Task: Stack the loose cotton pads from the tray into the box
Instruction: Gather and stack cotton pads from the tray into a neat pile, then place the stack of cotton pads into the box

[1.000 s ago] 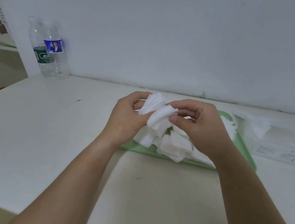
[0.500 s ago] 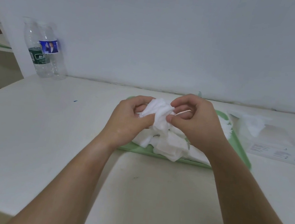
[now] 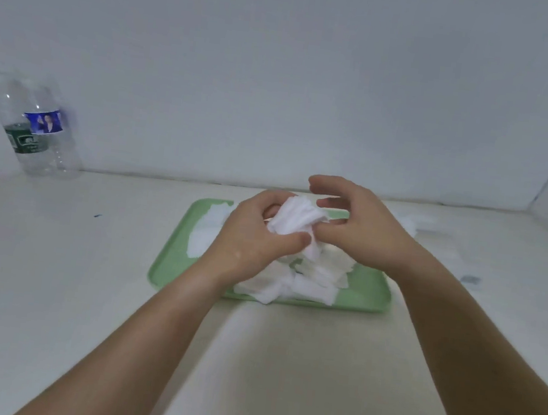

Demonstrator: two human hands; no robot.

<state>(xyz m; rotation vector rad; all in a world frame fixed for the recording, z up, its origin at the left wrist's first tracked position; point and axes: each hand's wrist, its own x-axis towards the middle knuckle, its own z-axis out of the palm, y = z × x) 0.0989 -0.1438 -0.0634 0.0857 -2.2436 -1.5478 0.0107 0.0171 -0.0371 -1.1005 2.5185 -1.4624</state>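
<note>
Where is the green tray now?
In the head view, the green tray lies on the white table at the centre, heaped with loose cotton pads; two water bottles stand far to its left by the wall.

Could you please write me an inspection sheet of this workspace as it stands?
Surface: pale table, with one small blue mark.
Job's things: green tray with loose cotton pads; a bunch of pads held above it; box blurred, right of the tray.
Clutter: two clear bottles at the back left.
Hands: left hand grips the bunch; right hand touches it with the thumb, grip unclear.
Cables: nothing seen.
Surroundings: plain pale wall.
</note>
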